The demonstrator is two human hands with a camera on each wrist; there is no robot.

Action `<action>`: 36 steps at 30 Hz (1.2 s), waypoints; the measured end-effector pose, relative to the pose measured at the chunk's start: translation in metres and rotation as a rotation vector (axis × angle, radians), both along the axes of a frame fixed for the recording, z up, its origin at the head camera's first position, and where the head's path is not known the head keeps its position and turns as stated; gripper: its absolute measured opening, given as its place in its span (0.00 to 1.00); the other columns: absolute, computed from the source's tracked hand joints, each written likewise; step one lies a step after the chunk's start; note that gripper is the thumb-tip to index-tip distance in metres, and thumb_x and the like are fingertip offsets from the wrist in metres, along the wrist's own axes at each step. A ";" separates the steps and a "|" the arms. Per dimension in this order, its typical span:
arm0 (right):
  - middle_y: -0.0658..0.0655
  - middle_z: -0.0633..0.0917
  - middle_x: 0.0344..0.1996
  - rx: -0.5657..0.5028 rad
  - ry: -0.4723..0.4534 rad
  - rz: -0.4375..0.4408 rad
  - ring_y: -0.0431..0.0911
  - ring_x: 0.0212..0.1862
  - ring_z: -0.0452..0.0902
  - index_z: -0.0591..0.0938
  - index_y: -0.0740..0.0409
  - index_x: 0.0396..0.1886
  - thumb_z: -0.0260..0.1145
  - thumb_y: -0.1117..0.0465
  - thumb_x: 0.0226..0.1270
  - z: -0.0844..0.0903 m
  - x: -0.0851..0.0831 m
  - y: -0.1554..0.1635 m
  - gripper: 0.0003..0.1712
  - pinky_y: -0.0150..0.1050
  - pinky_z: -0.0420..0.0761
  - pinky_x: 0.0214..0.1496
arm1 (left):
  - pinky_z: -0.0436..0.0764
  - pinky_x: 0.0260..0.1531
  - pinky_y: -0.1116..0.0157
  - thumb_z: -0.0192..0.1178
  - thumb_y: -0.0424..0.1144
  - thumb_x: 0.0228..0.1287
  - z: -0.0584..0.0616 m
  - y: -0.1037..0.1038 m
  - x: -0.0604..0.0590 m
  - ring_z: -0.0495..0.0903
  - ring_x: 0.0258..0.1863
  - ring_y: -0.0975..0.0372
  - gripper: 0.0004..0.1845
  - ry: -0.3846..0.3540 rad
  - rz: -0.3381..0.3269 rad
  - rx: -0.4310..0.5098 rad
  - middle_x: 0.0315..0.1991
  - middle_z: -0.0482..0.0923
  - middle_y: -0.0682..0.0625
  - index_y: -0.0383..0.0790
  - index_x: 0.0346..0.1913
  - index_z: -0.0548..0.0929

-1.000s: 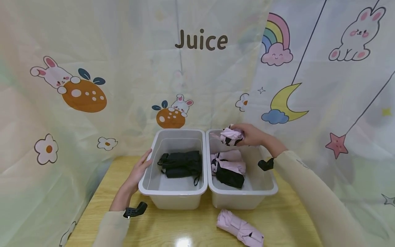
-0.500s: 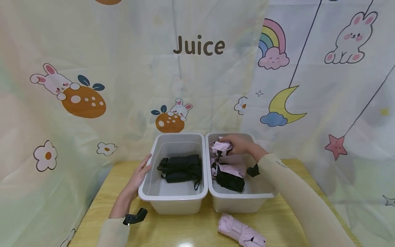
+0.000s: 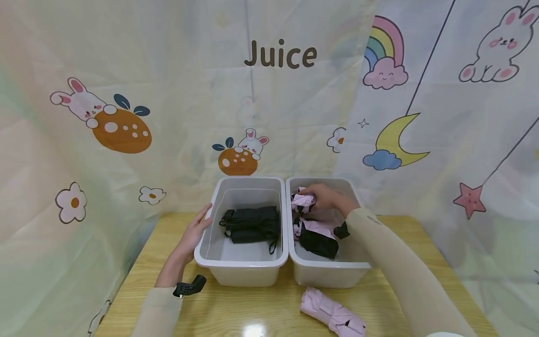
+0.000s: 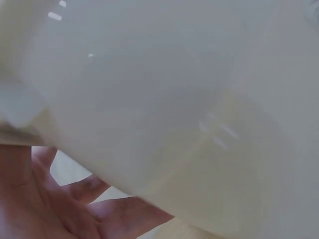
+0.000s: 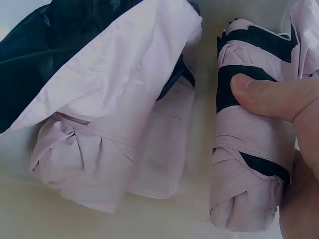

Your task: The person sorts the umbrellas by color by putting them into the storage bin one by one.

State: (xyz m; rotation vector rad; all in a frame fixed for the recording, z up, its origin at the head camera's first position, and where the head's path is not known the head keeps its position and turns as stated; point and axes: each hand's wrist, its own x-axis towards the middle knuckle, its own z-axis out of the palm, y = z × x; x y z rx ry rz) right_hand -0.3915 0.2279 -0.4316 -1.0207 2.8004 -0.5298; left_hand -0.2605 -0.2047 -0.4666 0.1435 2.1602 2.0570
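Two white plastic bins stand side by side on a wooden table. My right hand (image 3: pixel 322 196) reaches into the far end of the right bin (image 3: pixel 337 274) and grips a folded pink umbrella (image 3: pixel 302 200) (image 5: pixel 251 164), thumb across its black-striped wrap. Beside it in the bin lies another pink and black folded umbrella (image 3: pixel 316 234) (image 5: pixel 114 129). My left hand (image 3: pixel 194 231) (image 4: pixel 75 209) rests with straight fingers against the outer left wall of the left bin (image 3: pixel 244 274) (image 4: pixel 174 109), which holds black folded umbrellas (image 3: pixel 250 224).
A further pink folded umbrella (image 3: pixel 332 314) lies on the table (image 3: pixel 261 309) in front of the right bin. A printed cartoon curtain (image 3: pixel 126 93) hangs close behind and around the table.
My right hand has lowered the pink umbrella from above the right bin down into its far end. The left hand has stayed on the left bin's side.
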 end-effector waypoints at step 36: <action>0.58 0.85 0.47 -0.169 -0.050 -0.055 0.46 0.41 0.77 0.83 0.63 0.55 0.76 0.75 0.47 -0.032 -0.008 0.012 0.30 0.41 0.78 0.42 | 0.70 0.56 0.44 0.42 0.48 0.79 -0.003 0.001 -0.003 0.61 0.66 0.42 0.30 -0.008 -0.017 0.008 0.76 0.45 0.43 0.58 0.78 0.48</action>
